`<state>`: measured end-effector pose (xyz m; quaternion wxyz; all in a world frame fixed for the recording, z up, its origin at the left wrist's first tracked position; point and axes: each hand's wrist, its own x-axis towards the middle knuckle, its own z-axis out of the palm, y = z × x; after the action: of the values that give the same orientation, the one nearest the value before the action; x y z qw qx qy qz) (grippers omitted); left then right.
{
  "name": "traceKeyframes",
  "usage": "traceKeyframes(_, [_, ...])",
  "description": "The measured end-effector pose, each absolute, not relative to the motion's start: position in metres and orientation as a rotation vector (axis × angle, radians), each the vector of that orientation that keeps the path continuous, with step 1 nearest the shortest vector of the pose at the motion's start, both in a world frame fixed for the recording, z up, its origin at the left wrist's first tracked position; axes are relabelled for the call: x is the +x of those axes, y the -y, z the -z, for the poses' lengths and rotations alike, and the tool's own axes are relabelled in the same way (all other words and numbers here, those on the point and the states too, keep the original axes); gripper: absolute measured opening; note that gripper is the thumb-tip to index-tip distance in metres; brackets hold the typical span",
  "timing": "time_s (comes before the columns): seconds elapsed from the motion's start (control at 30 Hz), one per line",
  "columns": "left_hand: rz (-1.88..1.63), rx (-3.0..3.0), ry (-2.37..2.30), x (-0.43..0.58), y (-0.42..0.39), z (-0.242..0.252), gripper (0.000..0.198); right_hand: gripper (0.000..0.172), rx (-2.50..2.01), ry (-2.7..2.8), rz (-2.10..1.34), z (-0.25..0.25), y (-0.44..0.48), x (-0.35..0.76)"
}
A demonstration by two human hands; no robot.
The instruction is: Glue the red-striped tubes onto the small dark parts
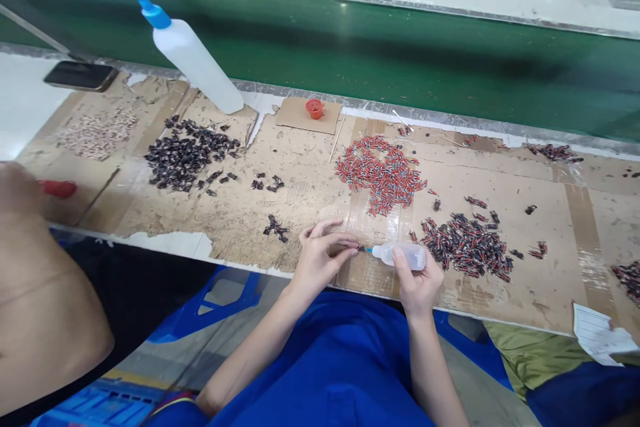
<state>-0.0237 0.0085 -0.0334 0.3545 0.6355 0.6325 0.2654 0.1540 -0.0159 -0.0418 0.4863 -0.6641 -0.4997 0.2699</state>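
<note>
My left hand [325,250] pinches a small black part [361,248] between thumb and fingertips. In my right hand [419,280] lies a small clear squeeze bottle [403,255], tipped sideways, its thin blue nozzle pointing left at the black part. Whether the nozzle touches the part is too small to tell. Just beyond my hands spreads a pile of small red and silver parts [380,173]. Right of the bottle is a heap of red and black pieces [467,245]. A few black parts [276,228] lie left of my left hand, with a larger black pile [183,153] farther left.
A large white bottle with a blue nozzle [195,60] stands at the back left, near a phone [81,75]. A red cup [314,108] sits on cardboard [290,115]. Another person's arm [45,300] is at left. Paper [600,330] overhangs the right front edge.
</note>
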Motion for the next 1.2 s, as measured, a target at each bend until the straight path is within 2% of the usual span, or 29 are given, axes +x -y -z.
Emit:
traceKeyframes(0.33, [-0.658,1.649,-1.665,-0.022,-0.008,0.031,0.012,0.024,-1.607,1.173,-0.678,0.039,0.013,0.152])
traceKeyframes(0.57, [-0.633,1.662,-1.645,-0.024,-0.008,0.032,0.014,0.024,-1.510,0.870,-0.657,0.049,0.017,0.159])
traceKeyframes(0.8, [-0.677,1.774,-1.611,-0.020,-0.024,0.023,0.013,0.044,-1.362,0.980,-0.639,0.046,0.007,0.152])
traceKeyframes(1.0, [-0.716,1.921,-1.642,0.002,-0.055,0.019,0.014,0.046,-1.459,1.116,-0.542,0.048,0.002,0.143])
traceKeyframes(1.2, [-0.627,2.001,-1.628,0.008,-0.066,0.025,0.014,0.069,-1.408,1.227,-0.273,0.047,0.015,0.145])
